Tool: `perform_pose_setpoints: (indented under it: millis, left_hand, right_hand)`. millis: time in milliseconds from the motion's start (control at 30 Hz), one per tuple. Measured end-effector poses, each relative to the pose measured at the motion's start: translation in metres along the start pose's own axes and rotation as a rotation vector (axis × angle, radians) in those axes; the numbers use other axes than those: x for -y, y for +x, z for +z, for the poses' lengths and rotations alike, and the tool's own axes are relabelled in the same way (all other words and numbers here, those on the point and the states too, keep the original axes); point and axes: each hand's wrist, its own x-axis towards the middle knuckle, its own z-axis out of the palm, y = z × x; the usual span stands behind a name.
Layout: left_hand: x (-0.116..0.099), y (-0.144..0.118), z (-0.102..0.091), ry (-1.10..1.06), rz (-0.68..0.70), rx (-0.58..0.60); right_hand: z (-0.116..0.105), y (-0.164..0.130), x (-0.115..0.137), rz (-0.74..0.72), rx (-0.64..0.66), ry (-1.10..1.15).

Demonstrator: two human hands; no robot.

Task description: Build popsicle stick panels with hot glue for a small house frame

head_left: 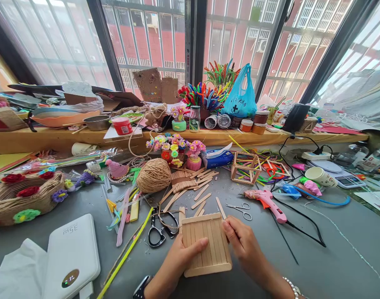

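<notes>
My left hand [185, 255] grips a square panel of craft sticks [213, 243], thumb flat on its face and the other fingers hidden behind. The panel has upright sticks side by side, with one stick across the top and one across the bottom. Between thumb and fingers, my right hand [244, 241] pinches a single craft stick [220, 207] by the panel's upper right edge; I cannot tell if they touch. Another stick [181, 214] shows at the panel's left edge. Loose craft sticks [202, 193] lie beyond, near a ball of twine [154, 175].
Right of the panel lie small scissors [241, 209] and a pink glue gun [267, 203] with its black cord. Black-handled scissors [157, 234] are on the left, near a white power bank [72, 253]. A stick frame [246, 167] stands farther back, below the crowded windowsill [165, 136].
</notes>
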Motion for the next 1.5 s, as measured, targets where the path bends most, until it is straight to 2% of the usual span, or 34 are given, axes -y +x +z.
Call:
perform_pose_setpoints:
  millis: [267, 333, 433, 533, 700, 867, 1000, 1167, 1267, 1433, 1500]
  left_hand:
    - [0.000, -0.001, -0.004, -0.021, -0.066, 0.097]
    - [0.001, 0.000, -0.004, 0.001, -0.054, 0.081]
    - [0.004, 0.003, -0.003, 0.037, -0.001, 0.014]
    - [0.007, 0.005, -0.002, 0.061, 0.024, -0.016]
    - [0.012, 0.006, -0.003, 0.153, 0.057, -0.016]
    - [0.015, 0.006, -0.005, 0.149, 0.051, -0.005]
    - [0.011, 0.002, -0.004, 0.145, 0.028, 0.007]
    - [0.003, -0.004, 0.000, 0.059, -0.002, 0.141]
    - [0.001, -0.005, 0.000, 0.024, -0.028, 0.143]
    - [0.001, -0.005, 0.002, 0.010, -0.066, 0.145]
    - [0.002, -0.005, 0.002, 0.021, -0.047, 0.100]
  right_hand:
    - [0.008, -0.003, 0.002, 0.271, 0.113, 0.460]
    - [0.008, -0.002, 0.001, 0.256, 0.080, 0.414]
    - [0.005, 0.001, -0.002, 0.153, -0.010, 0.186]
    - [0.000, 0.003, -0.002, 0.086, -0.045, 0.025]
    - [-0.004, 0.003, 0.000, 0.027, -0.066, -0.037]
    - [-0.002, 0.001, -0.003, -0.022, -0.083, -0.061]
    - [-0.001, -0.001, -0.002, -0.018, -0.108, 0.000]
    - [0.004, -0.006, -0.002, 0.155, -0.026, 0.327]
    - [0.010, -0.009, -0.004, 0.230, -0.032, 0.474]
    - [0.012, -0.005, -0.007, 0.220, -0.040, 0.428]
    - [0.008, -0.001, -0.008, 0.188, -0.016, 0.365]
